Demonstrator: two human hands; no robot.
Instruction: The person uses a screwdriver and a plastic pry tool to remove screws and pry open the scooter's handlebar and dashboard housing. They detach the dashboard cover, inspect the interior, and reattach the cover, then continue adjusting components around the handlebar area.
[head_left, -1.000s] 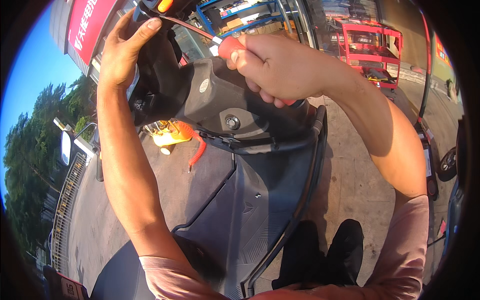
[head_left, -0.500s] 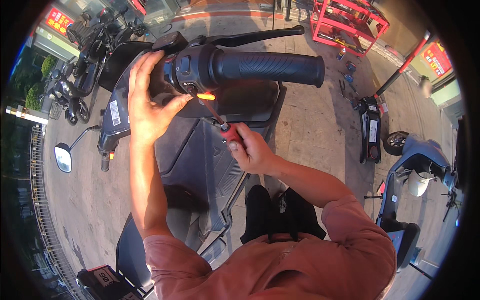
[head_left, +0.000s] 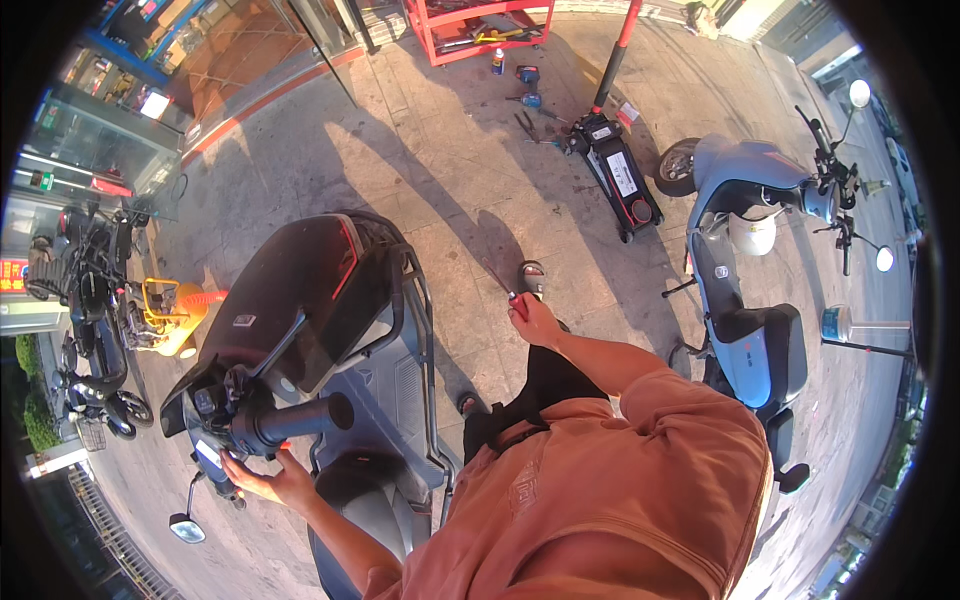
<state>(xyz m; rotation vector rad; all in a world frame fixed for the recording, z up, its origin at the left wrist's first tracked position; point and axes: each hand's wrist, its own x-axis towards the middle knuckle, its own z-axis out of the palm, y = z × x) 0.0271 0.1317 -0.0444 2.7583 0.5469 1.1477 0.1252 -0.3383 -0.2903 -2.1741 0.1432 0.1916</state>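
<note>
My right hand is closed round the red handle of a screwdriver, held out over the pavement away from the scooter. Its long thin shaft points up and to the left. At the dark scooter, my left hand is beside the switch housing, just below the black handlebar grip. Its thumb and fingers are spread apart, and the thumb is close to a small orange part. Whether the fingertips touch the housing is hard to make out. A black brake lever juts from the handlebar.
A black floor jack with a red-topped handle lies ahead, with a cordless drill and pliers near it. Beyond is a red tool cart. A blue scooter stands right; a yellow machine and parked motorbikes stand left.
My right hand has drawn the screwdriver away from the switch housing, out to the right. The view has swung right, and my left hand now appears lower, still beside the handlebar.
</note>
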